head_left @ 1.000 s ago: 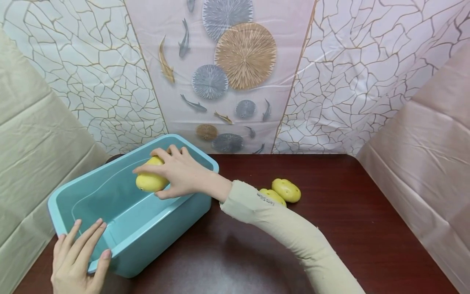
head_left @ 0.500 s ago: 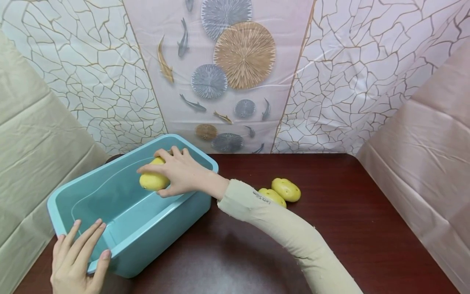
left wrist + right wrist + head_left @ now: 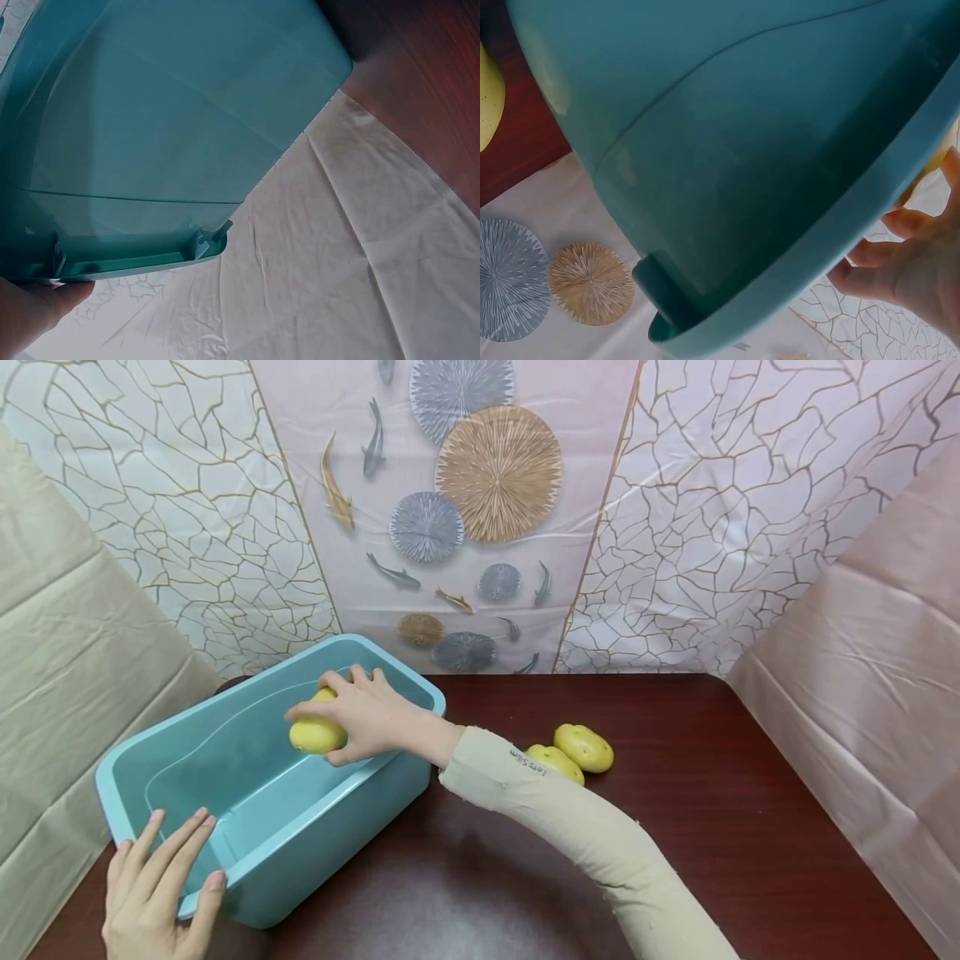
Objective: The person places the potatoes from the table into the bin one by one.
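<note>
Slightly, but readably on my head feed, the right hand (image 3: 375,714) has shifted against a second ago: the yellow potato (image 3: 318,739) it grips now looks a touch smaller, and its left end sits farther right. I see thumb and fingers still curled around it, with the potato hanging over the opening of the blue-green tub (image 3: 345,822), toward the far end and clear of the long near rim. My right wrist view catches only a bit of yellow beyond the tub's rim, with fingers bent beside it. Meanwhile the left hand (image 3: 153,893) stays put, its fingers spread over the rim at the tub's near left corner; my left wrist view shows part of that hand at the rim and mostly the tub's outer wall. Off to the right, I find the two loose potatoes unchanged on the dark red worktop (image 3: 712,843): the farther potato (image 3: 584,748) is in full sight, while the nearer potato (image 3: 561,764), just beside it, is partly covered by the pale sleeve (image 3: 585,835). The tub itself holds its place and angle.
</note>
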Motion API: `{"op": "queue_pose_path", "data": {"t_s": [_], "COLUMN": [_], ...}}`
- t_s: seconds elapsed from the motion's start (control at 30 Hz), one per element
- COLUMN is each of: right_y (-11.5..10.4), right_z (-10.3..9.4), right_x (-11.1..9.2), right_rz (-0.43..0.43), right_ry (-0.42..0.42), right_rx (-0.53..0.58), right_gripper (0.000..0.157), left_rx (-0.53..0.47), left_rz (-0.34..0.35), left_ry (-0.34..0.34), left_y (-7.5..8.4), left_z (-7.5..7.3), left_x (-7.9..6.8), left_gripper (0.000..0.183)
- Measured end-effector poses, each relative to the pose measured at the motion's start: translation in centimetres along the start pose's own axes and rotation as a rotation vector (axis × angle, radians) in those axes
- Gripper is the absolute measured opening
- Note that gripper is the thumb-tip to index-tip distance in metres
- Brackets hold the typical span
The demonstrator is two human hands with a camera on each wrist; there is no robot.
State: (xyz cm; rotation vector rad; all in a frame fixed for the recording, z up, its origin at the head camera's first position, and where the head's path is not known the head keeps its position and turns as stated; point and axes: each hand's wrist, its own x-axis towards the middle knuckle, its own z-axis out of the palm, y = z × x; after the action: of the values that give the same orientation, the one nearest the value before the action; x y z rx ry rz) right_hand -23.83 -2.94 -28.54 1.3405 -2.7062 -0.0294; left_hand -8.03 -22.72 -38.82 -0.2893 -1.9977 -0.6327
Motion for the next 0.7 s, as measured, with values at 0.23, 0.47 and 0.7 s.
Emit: {"op": "queue_pose_path", "data": {"t_s": [0.23, 0.47, 0.7], "right_y": [-0.09, -0.11, -0.11], "right_z": [0.13, 0.10, 0.36], "right_x": [0.22, 0.43, 0.82], "right_rz": [-0.010, -0.024, -0.022], "right_ry": [-0.036, -0.086, -0.124], "right_rx": [-0.005, -0.028, -0.045], "right_gripper": [0.055, 0.055, 0.056], "left_rx": [-0.001, -0.008, -0.010], "left_rz": [-0.005, -0.005, 0.000], "left_ry": [0.005, 0.008, 0.006], "left_y": [0.05, 0.03, -0.08], "left_z": [-0.03, -0.01, 0.03], "left_x": [0.01, 0.01, -0.04], "left_gripper": [0.045, 0.045, 0.045]}}
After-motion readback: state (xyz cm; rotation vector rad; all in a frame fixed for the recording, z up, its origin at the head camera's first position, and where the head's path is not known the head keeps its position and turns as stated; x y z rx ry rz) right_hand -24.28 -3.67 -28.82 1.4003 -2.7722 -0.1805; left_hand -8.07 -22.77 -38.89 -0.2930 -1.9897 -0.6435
